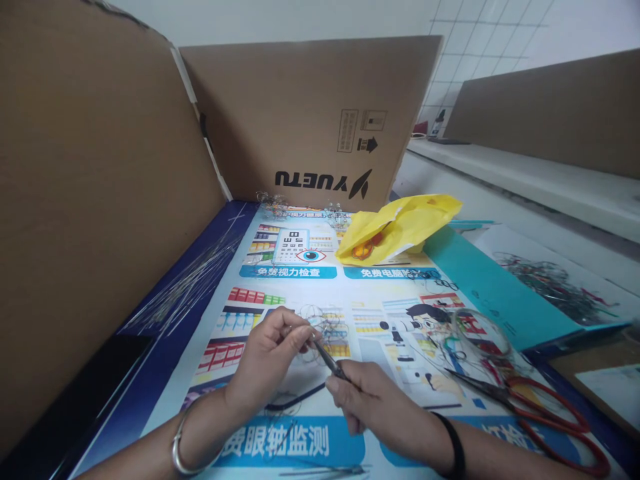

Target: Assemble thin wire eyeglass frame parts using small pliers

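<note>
My left hand [273, 353] is closed in a pinch on a thin wire piece [313, 320] made of small loops, held just above a printed poster [300, 267] on the table. My right hand [373, 400] is closed round slim dark pliers [327, 360] whose tip meets the wire at my left fingertips. A silver bangle is on my left wrist and a black band on my right. More looped wire lies on the poster under and beyond my hands.
Red-handled scissors [545, 407] lie at the right. A yellow plastic bag [395, 227] sits at the back. Straight wires [190, 280] lie at the left. Cardboard walls [310, 113] stand left and behind. Tangled wire [550, 280] lies on paper far right.
</note>
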`<state>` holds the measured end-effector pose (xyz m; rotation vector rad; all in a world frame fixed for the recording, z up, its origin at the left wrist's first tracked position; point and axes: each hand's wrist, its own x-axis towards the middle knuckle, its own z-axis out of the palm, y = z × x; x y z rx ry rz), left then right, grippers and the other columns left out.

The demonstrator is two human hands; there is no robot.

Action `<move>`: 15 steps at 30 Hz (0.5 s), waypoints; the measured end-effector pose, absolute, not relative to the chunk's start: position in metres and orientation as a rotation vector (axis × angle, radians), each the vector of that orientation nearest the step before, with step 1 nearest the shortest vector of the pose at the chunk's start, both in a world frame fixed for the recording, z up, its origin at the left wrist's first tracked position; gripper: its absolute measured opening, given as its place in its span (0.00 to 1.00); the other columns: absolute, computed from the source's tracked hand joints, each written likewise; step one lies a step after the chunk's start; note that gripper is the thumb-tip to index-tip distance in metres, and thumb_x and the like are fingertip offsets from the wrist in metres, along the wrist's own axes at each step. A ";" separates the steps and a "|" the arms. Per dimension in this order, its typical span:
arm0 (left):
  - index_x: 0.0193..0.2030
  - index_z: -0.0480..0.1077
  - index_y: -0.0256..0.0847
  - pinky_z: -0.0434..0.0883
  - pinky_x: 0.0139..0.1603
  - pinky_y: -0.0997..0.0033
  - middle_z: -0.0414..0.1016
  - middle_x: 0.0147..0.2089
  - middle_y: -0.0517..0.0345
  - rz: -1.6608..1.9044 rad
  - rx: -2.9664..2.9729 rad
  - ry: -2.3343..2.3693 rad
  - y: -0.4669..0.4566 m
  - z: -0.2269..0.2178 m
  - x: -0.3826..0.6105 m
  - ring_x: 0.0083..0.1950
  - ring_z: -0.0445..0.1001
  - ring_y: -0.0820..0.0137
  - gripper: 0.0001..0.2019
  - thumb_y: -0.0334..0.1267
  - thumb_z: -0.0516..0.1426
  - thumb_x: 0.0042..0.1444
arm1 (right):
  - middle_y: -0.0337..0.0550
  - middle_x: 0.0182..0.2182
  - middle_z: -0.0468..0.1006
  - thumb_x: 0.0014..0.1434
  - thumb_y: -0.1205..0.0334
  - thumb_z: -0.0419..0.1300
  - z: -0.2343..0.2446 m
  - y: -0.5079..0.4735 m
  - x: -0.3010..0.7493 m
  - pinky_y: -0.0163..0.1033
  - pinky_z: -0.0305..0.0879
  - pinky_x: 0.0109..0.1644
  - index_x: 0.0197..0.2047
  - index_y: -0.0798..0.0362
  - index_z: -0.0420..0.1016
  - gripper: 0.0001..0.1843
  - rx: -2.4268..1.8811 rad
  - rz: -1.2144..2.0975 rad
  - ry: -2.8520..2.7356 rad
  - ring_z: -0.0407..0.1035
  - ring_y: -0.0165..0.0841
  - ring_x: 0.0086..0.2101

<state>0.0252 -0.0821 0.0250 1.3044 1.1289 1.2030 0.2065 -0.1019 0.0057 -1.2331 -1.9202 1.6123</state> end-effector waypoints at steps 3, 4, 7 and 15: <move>0.30 0.67 0.38 0.68 0.32 0.76 0.76 0.29 0.58 1.205 1.323 1.157 -0.083 0.023 0.025 0.28 0.69 0.75 0.06 0.37 0.57 0.54 | 0.34 0.15 0.65 0.57 0.38 0.47 0.000 -0.102 0.205 0.28 0.56 0.20 0.27 0.54 0.60 0.25 -1.187 1.797 -1.748 0.62 0.24 0.16; 0.30 0.67 0.38 0.68 0.32 0.75 0.76 0.30 0.58 1.202 1.323 1.164 -0.083 0.023 0.025 0.28 0.69 0.75 0.06 0.37 0.57 0.54 | 0.34 0.15 0.65 0.56 0.38 0.48 -0.001 -0.102 0.205 0.28 0.56 0.20 0.27 0.54 0.60 0.26 -1.180 1.832 -1.711 0.62 0.24 0.16; 0.31 0.68 0.37 0.68 0.32 0.75 0.76 0.30 0.58 1.192 1.321 1.187 -0.084 0.022 0.026 0.29 0.70 0.75 0.06 0.38 0.57 0.54 | 0.34 0.14 0.65 0.56 0.38 0.48 0.000 -0.102 0.203 0.27 0.55 0.19 0.26 0.55 0.60 0.26 -1.178 1.840 -1.665 0.62 0.23 0.15; 0.32 0.67 0.37 0.69 0.33 0.74 0.77 0.34 0.56 1.200 1.318 1.185 -0.087 0.019 0.029 0.29 0.70 0.75 0.06 0.37 0.56 0.55 | 0.33 0.14 0.64 0.57 0.40 0.49 0.002 -0.102 0.201 0.27 0.55 0.18 0.25 0.55 0.60 0.25 -1.178 1.819 -1.646 0.61 0.23 0.15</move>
